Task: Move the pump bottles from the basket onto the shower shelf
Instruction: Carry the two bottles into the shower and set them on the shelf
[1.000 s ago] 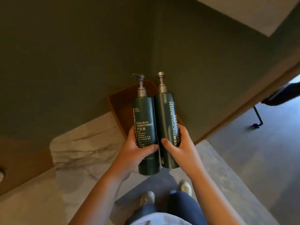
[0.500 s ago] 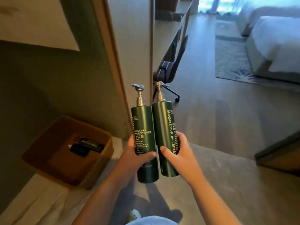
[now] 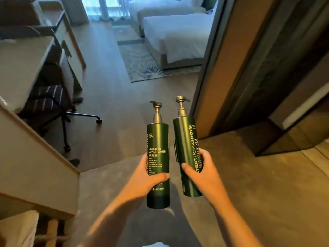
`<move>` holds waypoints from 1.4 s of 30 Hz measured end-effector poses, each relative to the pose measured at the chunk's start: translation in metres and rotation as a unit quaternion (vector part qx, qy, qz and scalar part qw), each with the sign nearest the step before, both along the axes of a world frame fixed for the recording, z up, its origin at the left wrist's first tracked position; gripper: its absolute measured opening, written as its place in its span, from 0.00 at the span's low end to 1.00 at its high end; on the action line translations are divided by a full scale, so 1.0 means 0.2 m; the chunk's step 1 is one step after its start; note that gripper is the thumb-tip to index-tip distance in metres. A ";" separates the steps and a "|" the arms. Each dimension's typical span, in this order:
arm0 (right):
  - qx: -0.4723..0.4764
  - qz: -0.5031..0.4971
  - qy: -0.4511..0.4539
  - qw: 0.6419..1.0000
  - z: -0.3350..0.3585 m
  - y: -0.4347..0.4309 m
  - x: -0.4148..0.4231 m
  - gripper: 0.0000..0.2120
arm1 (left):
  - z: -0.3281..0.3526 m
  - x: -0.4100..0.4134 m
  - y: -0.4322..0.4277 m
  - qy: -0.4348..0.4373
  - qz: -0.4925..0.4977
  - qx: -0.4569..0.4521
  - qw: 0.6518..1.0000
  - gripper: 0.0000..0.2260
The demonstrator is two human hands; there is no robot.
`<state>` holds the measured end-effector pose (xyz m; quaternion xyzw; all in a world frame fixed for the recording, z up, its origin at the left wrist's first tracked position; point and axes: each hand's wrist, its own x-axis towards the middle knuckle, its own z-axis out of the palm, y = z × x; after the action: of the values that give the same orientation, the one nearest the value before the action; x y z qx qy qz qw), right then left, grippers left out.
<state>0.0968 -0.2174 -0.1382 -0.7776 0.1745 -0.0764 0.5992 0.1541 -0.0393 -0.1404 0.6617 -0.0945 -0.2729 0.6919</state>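
Right, head view only. Two dark green pump bottles, both held up in the air in front of the person, one per hand.

The left hand (image 3: 142, 177) grips the conditioner bottle (image 3: 157, 139) around its lower half. The thumb lies across the front under the label text, and the other fingers are wrapped behind, out of sight. That bottle is roughly upright.

The right hand (image 3: 206, 175) grips the second bottle (image 3: 185, 139) at the same height. The thumb is on the front and the fingers curl round the right side. Its top leans slightly left.

The bottles are side by side with a narrow gap, not touching. Silver pump heads (image 3: 156, 105) are on top: the left nozzle points left, the right one points right.

Surroundings: wood-look floor (image 3: 115, 97) below. An office chair (image 3: 49, 104) on castors is at left beside a desk (image 3: 21, 56). A patterned rug (image 3: 140, 63) and a white bed (image 3: 178, 36) are further ahead. A door frame (image 3: 213, 68) is at right, behind the second bottle. Both forearms are bare.
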 end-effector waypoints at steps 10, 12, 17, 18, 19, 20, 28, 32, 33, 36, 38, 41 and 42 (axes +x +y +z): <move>0.055 -0.196 -0.024 0.979 -0.07 -0.58 -0.30 0.26 | 0.05 0.05 -0.73 -0.025 -0.173 0.058 0.983 0.39; 0.059 -0.245 -0.012 0.968 -0.09 -0.67 -0.36 0.25 | 0.03 0.05 -0.87 -0.016 -0.199 0.051 0.978 0.40; 0.022 -0.322 0.008 0.947 -0.17 -0.92 -0.43 0.27 | -0.09 0.10 -1.27 0.013 -0.279 0.007 0.960 0.40; 0.014 -0.333 0.008 0.943 -0.17 -0.98 -0.43 0.27 | -0.11 0.12 -1.35 0.017 -0.295 0.003 0.955 0.40; 0.009 -0.346 0.005 0.938 -0.17 -1.04 -0.42 0.27 | -0.12 0.14 -1.43 0.020 -0.310 -0.001 0.951 0.39; 0.005 -0.357 0.002 0.934 -0.17 -1.10 -0.41 0.26 | -0.13 0.16 -1.51 0.025 -0.321 -0.003 0.947 0.38; -0.009 -0.388 -0.004 0.922 -0.13 -1.62 -0.15 0.26 | -0.15 0.43 -2.09 0.082 -0.347 0.014 0.934 0.40; 0.007 -0.412 -0.019 0.911 -0.15 -1.83 -0.10 0.27 | -0.20 0.47 -2.39 0.064 -0.370 0.040 0.926 0.40; 0.011 -0.420 -0.024 0.907 -0.15 -1.87 -0.10 0.27 | -0.21 0.46 -2.46 0.059 -0.379 0.043 0.922 0.39; 0.019 -0.450 -0.030 0.892 -0.15 -2.02 -0.19 0.28 | -0.19 0.38 -2.69 0.060 -0.415 0.052 0.906 0.34; 0.022 -0.469 -0.027 0.883 -0.14 -2.14 -0.28 0.26 | -0.18 0.31 -2.85 0.062 -0.439 0.055 0.895 0.31; 0.037 -0.503 -0.023 0.863 -0.16 -2.34 -0.46 0.25 | -0.17 0.16 -3.10 0.050 -0.471 0.051 0.879 0.30; 0.040 -0.513 -0.023 0.857 -0.17 -2.42 -0.52 0.25 | -0.17 0.10 -3.19 0.043 -0.478 0.051 0.876 0.31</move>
<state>-0.0070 -0.7012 -0.1729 -0.5509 0.5379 -0.3839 0.5098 0.1748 -0.6774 -0.1735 0.5578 -0.3554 -0.6028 0.4462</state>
